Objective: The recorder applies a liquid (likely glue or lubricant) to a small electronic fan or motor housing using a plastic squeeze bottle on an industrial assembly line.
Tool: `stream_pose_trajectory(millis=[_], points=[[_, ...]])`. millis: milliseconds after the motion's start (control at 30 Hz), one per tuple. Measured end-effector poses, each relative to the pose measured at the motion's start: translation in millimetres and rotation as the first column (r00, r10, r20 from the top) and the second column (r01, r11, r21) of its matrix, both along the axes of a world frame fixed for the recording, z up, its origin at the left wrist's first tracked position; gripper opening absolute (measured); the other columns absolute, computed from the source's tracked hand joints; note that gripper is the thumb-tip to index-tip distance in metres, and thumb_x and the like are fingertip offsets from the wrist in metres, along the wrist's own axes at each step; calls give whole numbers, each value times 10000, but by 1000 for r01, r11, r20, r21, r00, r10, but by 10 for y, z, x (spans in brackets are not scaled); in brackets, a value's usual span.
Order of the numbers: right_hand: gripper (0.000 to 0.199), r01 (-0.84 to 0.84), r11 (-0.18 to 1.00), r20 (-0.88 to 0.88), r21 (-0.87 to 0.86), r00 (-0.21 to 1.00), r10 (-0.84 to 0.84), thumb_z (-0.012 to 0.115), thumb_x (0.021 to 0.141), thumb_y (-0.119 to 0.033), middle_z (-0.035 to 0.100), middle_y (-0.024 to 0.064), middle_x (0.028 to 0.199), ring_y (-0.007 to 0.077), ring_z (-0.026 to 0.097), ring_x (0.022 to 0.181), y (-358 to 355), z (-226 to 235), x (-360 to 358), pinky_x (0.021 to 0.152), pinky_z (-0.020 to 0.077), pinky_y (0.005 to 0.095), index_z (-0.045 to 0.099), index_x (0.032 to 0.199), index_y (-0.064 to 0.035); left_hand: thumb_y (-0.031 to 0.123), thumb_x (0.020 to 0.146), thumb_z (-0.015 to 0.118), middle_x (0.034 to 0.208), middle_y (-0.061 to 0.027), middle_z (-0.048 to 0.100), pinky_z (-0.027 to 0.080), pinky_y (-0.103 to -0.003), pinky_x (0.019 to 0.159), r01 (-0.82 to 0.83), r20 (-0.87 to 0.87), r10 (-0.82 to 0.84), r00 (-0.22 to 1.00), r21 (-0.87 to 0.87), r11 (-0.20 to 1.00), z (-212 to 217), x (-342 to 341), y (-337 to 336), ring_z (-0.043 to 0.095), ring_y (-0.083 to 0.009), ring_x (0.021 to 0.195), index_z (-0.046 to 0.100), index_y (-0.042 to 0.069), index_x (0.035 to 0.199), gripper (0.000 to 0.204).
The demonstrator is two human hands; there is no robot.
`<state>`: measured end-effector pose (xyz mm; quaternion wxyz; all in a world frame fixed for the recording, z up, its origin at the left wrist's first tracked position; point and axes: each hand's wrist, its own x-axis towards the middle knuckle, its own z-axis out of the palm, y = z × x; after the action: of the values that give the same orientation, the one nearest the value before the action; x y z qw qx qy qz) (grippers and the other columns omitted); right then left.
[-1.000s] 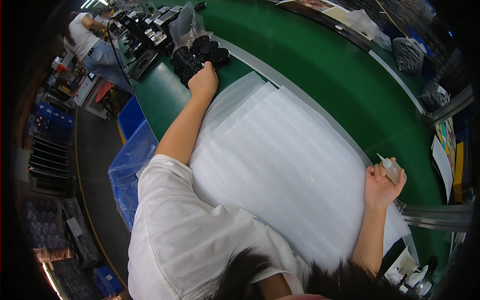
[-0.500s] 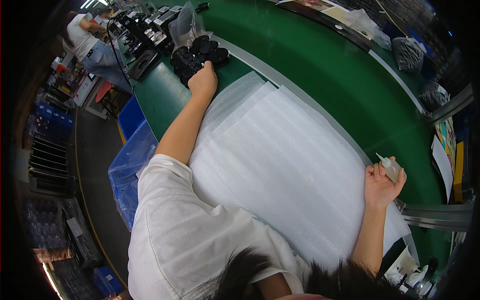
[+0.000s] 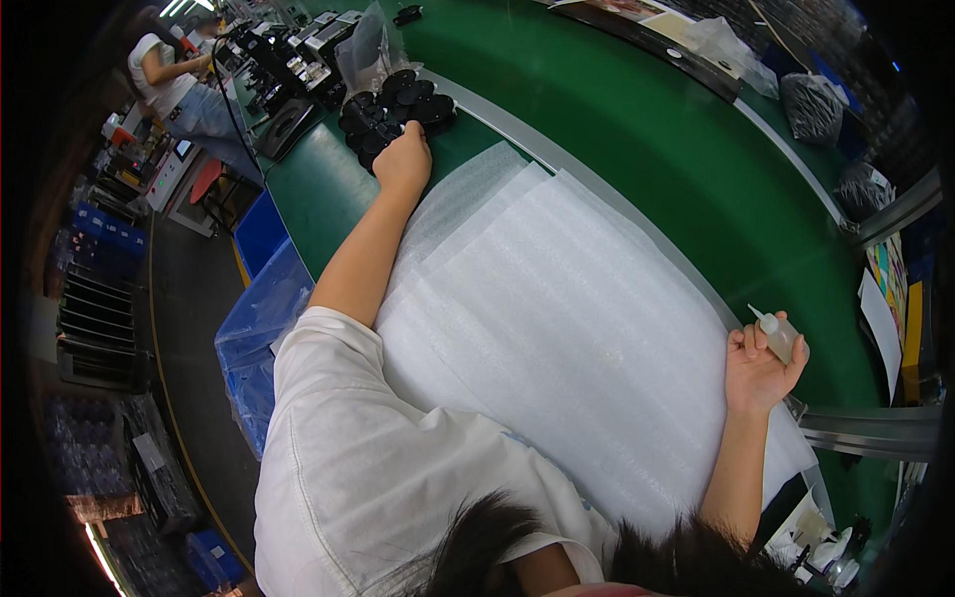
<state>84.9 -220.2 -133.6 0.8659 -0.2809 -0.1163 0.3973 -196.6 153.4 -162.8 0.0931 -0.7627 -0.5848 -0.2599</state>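
My left hand (image 3: 403,161) reaches to the near edge of a pile of black round parts (image 3: 398,107) at the far left of the bench. Its fingers are curled closed against the pile, and what lies between them is hidden. At the right, my right hand (image 3: 761,366) is wrapped round a small translucent squeeze bottle (image 3: 781,338), whose thin nozzle points up and to the left. White foam sheets (image 3: 567,328) lie stacked between my two arms, with the right forearm over their right side.
Behind the pile stand a clear plastic bag (image 3: 366,50) and black-and-silver equipment (image 3: 284,65). A green belt (image 3: 617,109) runs beyond a metal rail. Blue bins (image 3: 261,234) stand left of the bench. Another person (image 3: 179,90) works at the far left. A metal post (image 3: 870,430) is at right.
The other person at the far left has shifted and now holds an arm forward. Both my hands, the bottle and the foam sheets stay in place.
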Motion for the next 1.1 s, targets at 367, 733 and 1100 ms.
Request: stream_pose_trajectory(millis=[367, 733, 1100], points=[[342, -6, 1000, -3, 10, 1000, 6, 478, 792, -372, 454, 43, 636, 138, 390, 561, -6, -6, 7, 649, 347, 288, 514, 972, -83, 302, 797, 483, 757, -117, 613, 445, -425, 584, -63, -15, 61, 998, -120, 991, 27, -9, 32, 597, -309, 711, 525, 166, 915, 185], [329, -13, 1000, 6, 21, 1000, 13, 456, 808, -356, 466, 45, 654, 137, 393, 564, -9, -12, 14, 652, 362, 294, 516, 978, -80, 301, 799, 484, 763, -123, 614, 447, -423, 591, -49, -9, 48, 999, -130, 990, 42, 5, 34, 597, -311, 717, 534, 156, 905, 186], [333, -10, 1000, 3, 19, 1000, 10, 460, 806, -358, 463, 44, 653, 136, 394, 570, -12, -17, 14, 648, 359, 292, 519, 977, -79, 277, 785, 493, 713, -122, 607, 447, -422, 556, -18, -7, 18, 1000, -69, 997, 15, -22, 40, 596, -310, 673, 524, 149, 875, 160]])
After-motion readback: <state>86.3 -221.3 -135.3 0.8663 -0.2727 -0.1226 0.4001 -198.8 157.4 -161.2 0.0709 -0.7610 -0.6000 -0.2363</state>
